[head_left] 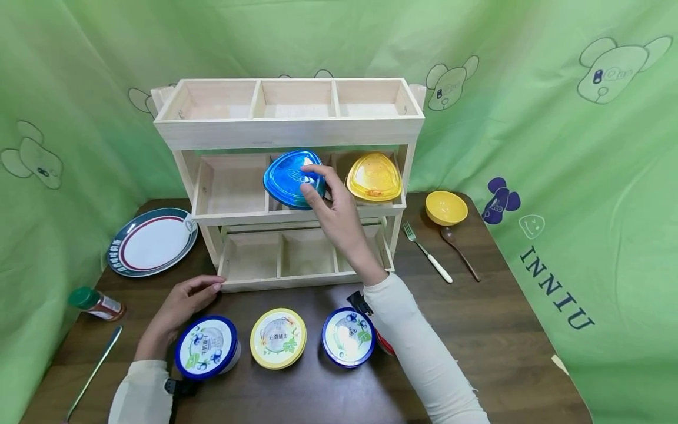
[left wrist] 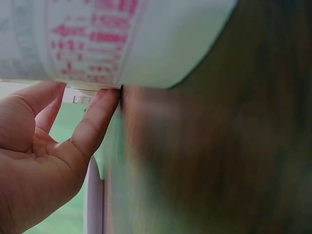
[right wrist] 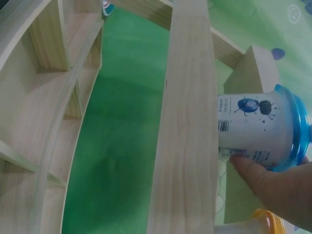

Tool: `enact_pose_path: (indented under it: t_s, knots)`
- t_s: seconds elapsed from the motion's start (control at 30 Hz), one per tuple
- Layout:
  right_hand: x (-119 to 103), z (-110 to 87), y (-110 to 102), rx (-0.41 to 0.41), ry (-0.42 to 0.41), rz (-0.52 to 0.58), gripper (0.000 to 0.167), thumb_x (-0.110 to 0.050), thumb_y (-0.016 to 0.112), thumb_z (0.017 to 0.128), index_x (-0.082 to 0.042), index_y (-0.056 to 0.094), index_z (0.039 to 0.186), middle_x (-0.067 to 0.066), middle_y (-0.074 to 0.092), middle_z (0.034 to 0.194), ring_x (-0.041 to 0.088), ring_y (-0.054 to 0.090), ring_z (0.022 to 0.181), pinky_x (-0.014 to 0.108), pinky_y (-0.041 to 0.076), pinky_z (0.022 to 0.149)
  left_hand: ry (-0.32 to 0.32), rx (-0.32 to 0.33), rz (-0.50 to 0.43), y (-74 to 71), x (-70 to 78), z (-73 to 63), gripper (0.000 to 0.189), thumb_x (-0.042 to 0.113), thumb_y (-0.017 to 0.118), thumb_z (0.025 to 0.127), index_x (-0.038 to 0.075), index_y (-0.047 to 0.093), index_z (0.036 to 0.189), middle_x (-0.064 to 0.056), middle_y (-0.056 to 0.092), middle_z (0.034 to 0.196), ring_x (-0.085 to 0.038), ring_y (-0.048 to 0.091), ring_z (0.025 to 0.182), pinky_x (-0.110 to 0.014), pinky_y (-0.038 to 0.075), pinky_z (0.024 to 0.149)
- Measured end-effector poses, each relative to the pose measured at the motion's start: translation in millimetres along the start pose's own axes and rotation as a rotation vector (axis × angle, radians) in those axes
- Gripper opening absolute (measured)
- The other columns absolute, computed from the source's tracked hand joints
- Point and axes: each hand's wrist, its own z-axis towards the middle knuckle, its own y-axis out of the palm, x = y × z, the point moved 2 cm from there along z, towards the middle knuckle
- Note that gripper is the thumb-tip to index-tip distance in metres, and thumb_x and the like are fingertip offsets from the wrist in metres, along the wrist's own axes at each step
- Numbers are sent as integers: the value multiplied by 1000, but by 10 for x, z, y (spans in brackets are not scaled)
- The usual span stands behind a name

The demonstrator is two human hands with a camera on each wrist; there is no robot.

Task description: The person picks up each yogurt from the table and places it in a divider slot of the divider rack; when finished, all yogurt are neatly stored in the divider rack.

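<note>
A three-tier wooden rack stands on the table, its tiers split into compartments. My right hand holds a tub with a blue lid at the middle compartment of the middle tier. In the right wrist view, the thumb presses the white side of this tub, which is printed with blue insects. A tub with a yellow lid sits in the compartment to its right. My left hand grips the front left corner of the bottom tier, with a blue-lidded round tub just in front.
A yellow-lidded tub and another blue-lidded tub stand near the front. Left are a plate, a green-capped jar and a knife. Right are a fork, a spoon and a yellow bowl.
</note>
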Motion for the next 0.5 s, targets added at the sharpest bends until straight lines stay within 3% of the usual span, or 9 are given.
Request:
enact_pose_path:
  t_s: [0.23,0.5]
  knots:
    - [62,-22,15,7,91,-100,42,-34,61,113,-14,62,150,14,24,178,36,31,161,55,45,118,3,1,-6,30,-16,-20,46,31,66,111,0,65,146,0,69,133,-8,64,110,-20,58,91]
    - [-24,-56,-16,-20,70,-134,50,-31,64,112,-16,55,159,12,11,181,37,28,162,53,46,117,10,1,-11,11,-4,-14,47,30,66,112,-1,64,146,5,70,127,-7,65,109,-19,58,90]
